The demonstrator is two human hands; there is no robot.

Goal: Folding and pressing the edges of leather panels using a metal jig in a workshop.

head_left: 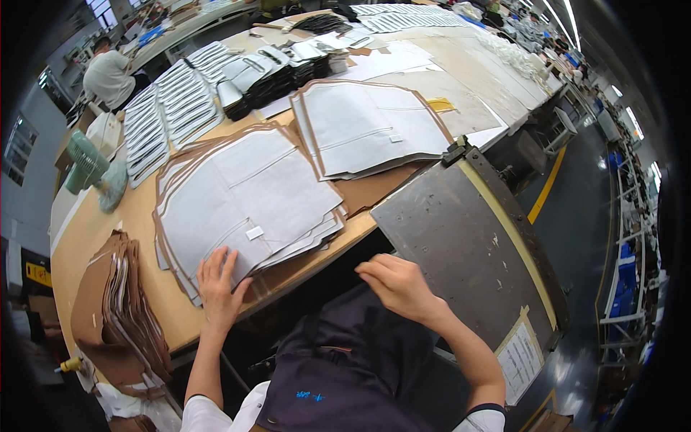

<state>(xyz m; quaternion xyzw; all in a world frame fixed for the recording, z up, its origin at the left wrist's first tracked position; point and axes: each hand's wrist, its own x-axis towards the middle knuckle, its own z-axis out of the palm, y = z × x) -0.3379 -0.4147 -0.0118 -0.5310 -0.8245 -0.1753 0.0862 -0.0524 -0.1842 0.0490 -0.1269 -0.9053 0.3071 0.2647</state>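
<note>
My left hand (219,284) rests with fingers apart on the near edge of a layered stack of pale grey cut panels with brown edges (234,191), which has a small white label on top. My right hand (396,284) is raised to the right of that stack, near the hinged grey metal board (446,230), its fingers curled together with nothing visible in them. A second pile of similar panels (367,129) lies behind. At the left, bundled brown pieces (115,309) hang over the table's edge.
Dark stacked pieces (281,75) and rows of striped pieces (176,108) cover the back of the table. A green fan (86,162) stands at left, near a seated co-worker (108,75). An aisle with yellow lines (547,183) and racks (622,273) runs along the right.
</note>
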